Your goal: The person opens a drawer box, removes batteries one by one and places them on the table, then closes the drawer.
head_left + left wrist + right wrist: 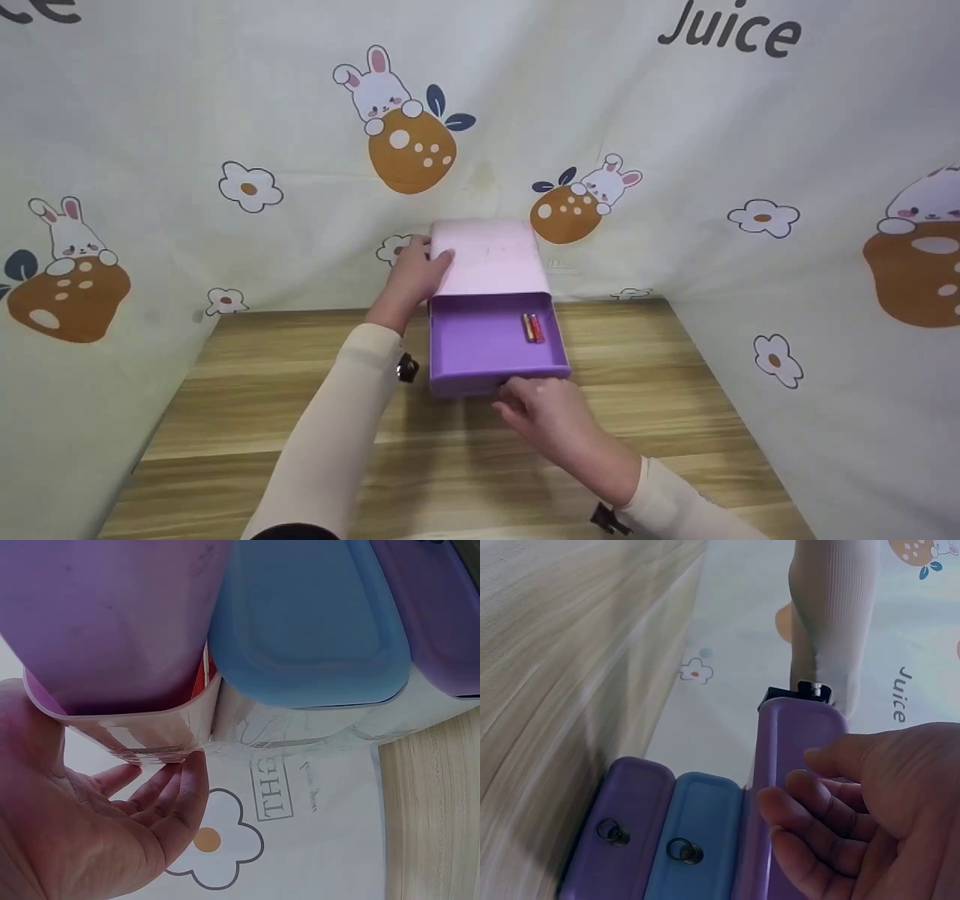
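Note:
A small three-tier drawer unit (487,259) with a pale pink casing stands against the back cloth. Its top purple drawer (472,341) is pulled out, and two small battery-like cylinders (533,328), one red and one brownish, lie inside at the right. My left hand (416,277) grips the casing's left side, thumb on the top edge; in the left wrist view its fingers (184,802) curl against the pink wall. At the middle of the drawer's front, my right hand (551,412) curls its fingers where the ring pull sits, the ring itself hidden behind them.
Below are a blue drawer (705,817) and another purple drawer (626,802), both closed, each with a metal ring pull. The unit stands on a wood-grain table (247,405). Printed cloth (300,112) hangs behind and on both sides.

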A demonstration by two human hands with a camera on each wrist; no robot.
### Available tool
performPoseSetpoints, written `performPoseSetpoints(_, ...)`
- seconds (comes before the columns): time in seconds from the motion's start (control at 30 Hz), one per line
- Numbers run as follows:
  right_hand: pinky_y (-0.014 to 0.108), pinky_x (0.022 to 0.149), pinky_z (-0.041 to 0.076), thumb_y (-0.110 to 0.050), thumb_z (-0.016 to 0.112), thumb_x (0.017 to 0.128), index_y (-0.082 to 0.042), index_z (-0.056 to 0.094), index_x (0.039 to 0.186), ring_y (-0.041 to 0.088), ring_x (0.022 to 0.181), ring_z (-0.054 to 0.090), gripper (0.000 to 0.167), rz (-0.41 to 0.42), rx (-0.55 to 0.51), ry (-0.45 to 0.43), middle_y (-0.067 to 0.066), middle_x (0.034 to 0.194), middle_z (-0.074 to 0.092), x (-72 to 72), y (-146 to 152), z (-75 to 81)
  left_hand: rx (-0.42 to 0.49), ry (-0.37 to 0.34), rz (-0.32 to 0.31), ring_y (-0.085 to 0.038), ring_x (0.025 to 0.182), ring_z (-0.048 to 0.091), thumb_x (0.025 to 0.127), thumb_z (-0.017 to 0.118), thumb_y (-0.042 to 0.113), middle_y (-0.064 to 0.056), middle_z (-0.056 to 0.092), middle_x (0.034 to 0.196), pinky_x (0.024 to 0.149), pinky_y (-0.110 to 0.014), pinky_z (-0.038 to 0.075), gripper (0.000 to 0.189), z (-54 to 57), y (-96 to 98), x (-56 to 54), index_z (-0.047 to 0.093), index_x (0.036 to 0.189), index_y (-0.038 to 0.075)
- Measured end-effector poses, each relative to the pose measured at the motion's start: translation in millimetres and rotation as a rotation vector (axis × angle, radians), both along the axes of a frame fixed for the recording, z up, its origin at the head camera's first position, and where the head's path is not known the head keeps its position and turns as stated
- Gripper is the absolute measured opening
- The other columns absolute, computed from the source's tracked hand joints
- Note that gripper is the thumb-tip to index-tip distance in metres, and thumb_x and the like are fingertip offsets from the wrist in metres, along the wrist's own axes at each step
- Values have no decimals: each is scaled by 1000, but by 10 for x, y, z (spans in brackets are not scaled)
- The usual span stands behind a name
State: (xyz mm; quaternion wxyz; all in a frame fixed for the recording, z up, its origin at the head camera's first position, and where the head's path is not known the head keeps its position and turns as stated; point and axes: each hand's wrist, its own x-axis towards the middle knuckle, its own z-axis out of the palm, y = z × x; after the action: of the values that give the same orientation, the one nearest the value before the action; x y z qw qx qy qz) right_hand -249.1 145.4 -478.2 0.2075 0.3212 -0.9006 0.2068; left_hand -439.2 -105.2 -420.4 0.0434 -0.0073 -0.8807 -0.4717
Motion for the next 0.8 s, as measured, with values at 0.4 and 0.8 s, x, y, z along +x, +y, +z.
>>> performPoseSetpoints(0.4, 21, 58, 48, -18, 80, 102, -11, 70, 97, 5, 66, 53, 13, 312, 20, 57, -6, 78, 65, -145, 187, 502, -1, -11, 7, -39, 143, 56, 110, 59, 46, -25, 56, 156, 120, -51, 44, 70, -16, -27, -17, 41, 162, 1)
performPoseSetpoints(0.8, 37, 78, 59, -19, 79, 102, -8, 72, 115, 19, 86, 67, 19, 266, 202, -13, 5, 101, 70, -723, 260, 863, -6, 22, -1, -40, 146, 54, 110, 59, 44, -26, 57, 156, 122, -51, 42, 70, -22, -12, -49, 42, 160, -1)
